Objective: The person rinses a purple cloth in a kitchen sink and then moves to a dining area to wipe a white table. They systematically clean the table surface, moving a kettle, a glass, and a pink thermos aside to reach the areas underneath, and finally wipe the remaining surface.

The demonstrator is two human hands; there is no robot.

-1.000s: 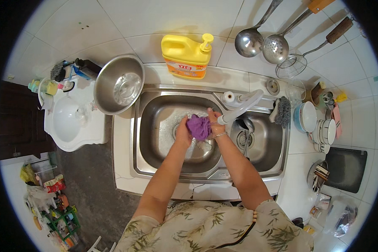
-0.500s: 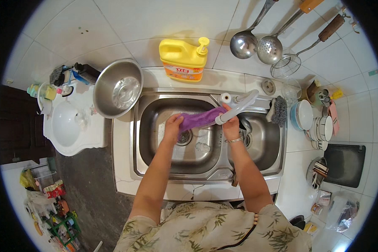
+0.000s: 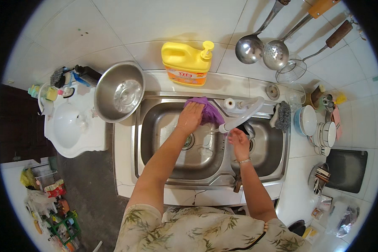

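A purple cloth (image 3: 211, 114) lies bunched at the back edge of the left sink basin (image 3: 164, 159). My left hand (image 3: 190, 117) is on it, fingers pressed together against the fabric; the thumb is hidden. Beside the white spout (image 3: 243, 116) of the faucet, a thin stream of water runs toward the left basin. My right hand (image 3: 239, 143) is just below the spout's end, over the divider and the right basin (image 3: 264, 153). It holds nothing, and its fingers are loosely bent and apart. A bracelet (image 3: 244, 161) circles the right wrist.
Behind the sink stands a yellow detergent jug (image 3: 186, 63) with a pump. A steel bowl (image 3: 103, 94) sits at the left corner. Ladles (image 3: 250, 49) and a wire strainer (image 3: 291, 71) hang on the wall. Stacked bowls (image 3: 326, 133) and a grey scrubber (image 3: 283, 113) are at the right.
The cloth was stretched between both hands under the spout. My right hand has let go and moved slightly down; my left hand has carried the cloth to the basin's back edge.
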